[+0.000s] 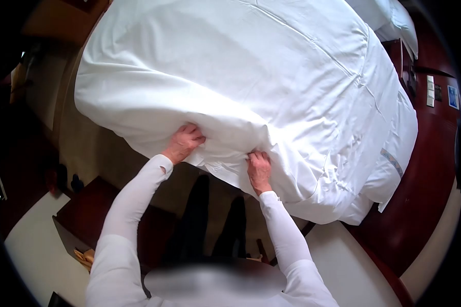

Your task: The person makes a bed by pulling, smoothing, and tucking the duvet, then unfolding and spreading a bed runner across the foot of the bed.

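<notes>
A white duvet (205, 56) lies spread over the bed, with wrinkles and a long raised fold across its far part. At its near edge, my left hand (184, 143) is closed, fingers curled into the cloth. My right hand (259, 170) grips the same edge a little further right, and the fabric bunches up around it. Both sets of fingertips are partly hidden in the folds. Toward the right end, a patterned blue-grey strip (392, 162) shows on the white bedding.
A dark red wooden headboard (420, 189) stands at the right, with wall switches (430, 91) and a small framed picture (453, 97) beyond it. More white bedding (394, 23) shows at the top right. Dark wooden furniture (95, 210) stands at the lower left, near brownish floor (95, 148).
</notes>
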The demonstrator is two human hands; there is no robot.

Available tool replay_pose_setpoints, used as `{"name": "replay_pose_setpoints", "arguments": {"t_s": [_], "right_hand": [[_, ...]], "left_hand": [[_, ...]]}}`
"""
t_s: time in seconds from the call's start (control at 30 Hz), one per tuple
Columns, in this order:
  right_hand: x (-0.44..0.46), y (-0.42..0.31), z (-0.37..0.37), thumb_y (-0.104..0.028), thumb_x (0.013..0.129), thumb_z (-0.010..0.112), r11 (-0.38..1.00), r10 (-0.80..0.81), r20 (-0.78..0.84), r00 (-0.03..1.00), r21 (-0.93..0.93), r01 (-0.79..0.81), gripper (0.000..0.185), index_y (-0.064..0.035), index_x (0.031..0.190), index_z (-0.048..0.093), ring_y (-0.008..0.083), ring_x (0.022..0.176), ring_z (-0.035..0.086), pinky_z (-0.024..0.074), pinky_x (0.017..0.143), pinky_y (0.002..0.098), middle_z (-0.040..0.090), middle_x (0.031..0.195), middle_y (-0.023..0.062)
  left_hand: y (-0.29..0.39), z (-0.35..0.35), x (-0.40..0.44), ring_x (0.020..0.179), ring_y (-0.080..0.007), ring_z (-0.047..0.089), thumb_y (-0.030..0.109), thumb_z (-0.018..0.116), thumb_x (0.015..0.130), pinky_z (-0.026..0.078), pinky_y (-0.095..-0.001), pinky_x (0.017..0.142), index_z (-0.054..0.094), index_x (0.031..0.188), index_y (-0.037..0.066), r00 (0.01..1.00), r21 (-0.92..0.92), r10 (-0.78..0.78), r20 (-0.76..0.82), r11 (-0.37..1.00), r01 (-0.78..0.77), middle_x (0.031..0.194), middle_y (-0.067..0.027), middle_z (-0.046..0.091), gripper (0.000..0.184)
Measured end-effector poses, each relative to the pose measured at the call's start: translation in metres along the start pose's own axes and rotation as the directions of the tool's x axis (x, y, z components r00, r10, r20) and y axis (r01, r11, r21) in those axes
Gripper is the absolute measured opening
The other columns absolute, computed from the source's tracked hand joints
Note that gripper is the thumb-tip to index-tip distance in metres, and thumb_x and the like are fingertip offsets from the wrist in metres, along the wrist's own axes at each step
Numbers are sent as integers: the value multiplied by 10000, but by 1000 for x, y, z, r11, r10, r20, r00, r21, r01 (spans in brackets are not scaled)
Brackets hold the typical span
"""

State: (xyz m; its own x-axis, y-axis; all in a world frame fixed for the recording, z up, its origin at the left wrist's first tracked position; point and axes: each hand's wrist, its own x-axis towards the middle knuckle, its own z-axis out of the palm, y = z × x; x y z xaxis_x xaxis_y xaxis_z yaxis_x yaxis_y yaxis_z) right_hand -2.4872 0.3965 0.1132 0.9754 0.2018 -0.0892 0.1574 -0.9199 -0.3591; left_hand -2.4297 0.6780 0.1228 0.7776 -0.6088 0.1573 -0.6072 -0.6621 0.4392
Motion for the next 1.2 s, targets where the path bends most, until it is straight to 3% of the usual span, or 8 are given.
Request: {"name": "replay_pose_setpoints", "arguments": {"t_s": [0.37, 0.53, 0.63, 0.67, 0.8, 0.9, 1.13, 1.2], "right_hand": [[-181, -93, -18, -23, 622, 567, 801, -377, 481, 791, 599, 18, 82, -68, 678, 527, 285, 675, 546, 460, 587, 370, 514, 676, 104], [-133, -102, -42, -3, 684, 606, 868, -123, 96, 988, 493, 60, 79, -60, 724, 569, 279, 628, 537, 443, 551, 357, 535, 670, 106], [-76, -83, -44, -31, 717, 621, 935, -65, 17, 998, 352, 55, 79, -52, 777, 575, 280, 679, 527, 433, 584, 355, 545, 720, 101], [-59, -78, -38, -65, 709, 634, 922, -131, 5, 991, 367, 120, 128, -52, 822, 576, 274, 725, 524, 426, 611, 360, 552, 769, 95], [-8, -91, -13, -100, 692, 638, 943, -232, -47, 972, 232, 236, 185, -43, 853, 565, 270, 755, 514, 419, 630, 363, 540, 791, 94], [5, -85, 27, -76, 672, 611, 987, -148, -16, 989, 60, 149, 166, -33, 812, 532, 283, 760, 503, 414, 645, 373, 520, 791, 111], [-16, -86, -4, 3, 649, 567, 926, -190, 224, 956, 364, 99, 96, -14, 727, 514, 343, 721, 506, 419, 642, 409, 508, 719, 165], [-17, -92, -23, 10, 643, 566, 902, -166, 204, 965, 426, 64, 92, -19, 718, 520, 343, 717, 510, 421, 628, 418, 504, 702, 165]], "left_hand": [[76, -79, -99, 731, -309, 524, -23, 524, 630, 438, -382, 617, 517, 700, 20, 913, -337, -208, 350, 882, 330, 731, -129, 474, 82], [88, -29, -210, 713, -320, 553, 17, 567, 655, 452, -379, 612, 589, 712, 20, 740, -261, -442, 508, 739, 621, 732, -130, 539, 62], [74, -31, -190, 573, -118, 526, 139, 617, 773, 437, -277, 535, 618, 697, 16, 256, -487, -937, 237, 114, 866, 641, -43, 571, 144], [46, -26, -186, 581, -94, 509, 147, 592, 807, 428, -244, 541, 615, 755, 30, 74, -733, -930, 359, -232, 639, 638, -7, 556, 130], [-45, -33, -110, 692, -142, 552, 305, 634, 798, 477, -269, 611, 565, 930, 12, -201, -968, -967, 158, -192, 161, 837, -45, 566, 328], [-94, -27, -60, 642, -175, 533, 223, 715, 679, 450, -291, 502, 550, 854, -7, -485, -967, -864, 136, -222, 123, 868, -100, 575, 332], [-76, -45, -150, 435, -108, 441, 40, 585, 676, 337, -242, 369, 565, 771, -5, -201, -941, -966, 164, -214, 263, 602, -49, 520, 107], [-61, -36, -176, 439, -127, 453, 33, 543, 700, 331, -231, 371, 580, 827, 3, -398, -895, -910, 118, -271, 354, 621, -53, 519, 135]]}}
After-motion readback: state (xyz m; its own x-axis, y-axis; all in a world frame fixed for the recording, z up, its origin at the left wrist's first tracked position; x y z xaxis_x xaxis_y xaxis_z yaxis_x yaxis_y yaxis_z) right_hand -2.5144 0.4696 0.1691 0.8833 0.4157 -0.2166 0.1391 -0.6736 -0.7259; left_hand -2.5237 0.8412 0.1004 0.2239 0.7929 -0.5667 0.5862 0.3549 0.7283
